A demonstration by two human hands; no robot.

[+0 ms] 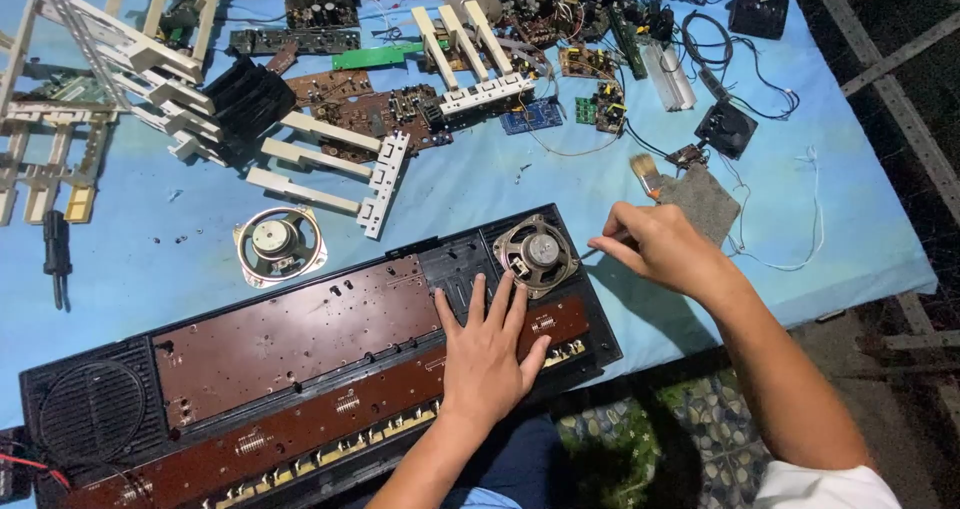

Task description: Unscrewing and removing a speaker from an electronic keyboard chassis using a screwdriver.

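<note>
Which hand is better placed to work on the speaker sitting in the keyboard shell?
Probably the right hand: it hovers beside the speaker, pinching a thin tool toward its rim. The left hand lies flat on the keyboard shell.

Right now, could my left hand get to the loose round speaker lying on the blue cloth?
Probably yes. The left hand lies flat on the keyboard casing, holding nothing, and the loose speaker sits uncovered on the blue cloth just beyond the casing's far edge, with nothing between.
</note>
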